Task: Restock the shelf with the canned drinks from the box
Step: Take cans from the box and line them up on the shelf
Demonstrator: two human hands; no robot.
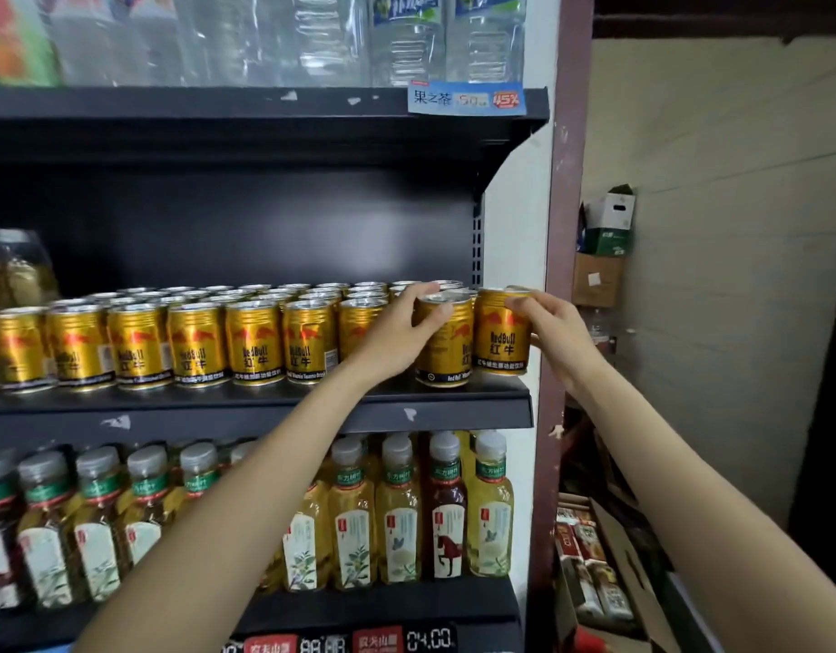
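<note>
Right now I have both arms stretched up to the middle shelf (265,405) at its right end. My left hand (406,318) curls around a gold can (446,341), fingers over its top rim and thumb on its side; the can stands on the shelf edge. My right hand (550,322) grips the end can (500,337) just beside it, fingers across the lid, its base tilted slightly off the shelf. Rows of gold cans (194,341) fill the shelf leftward.
</note>
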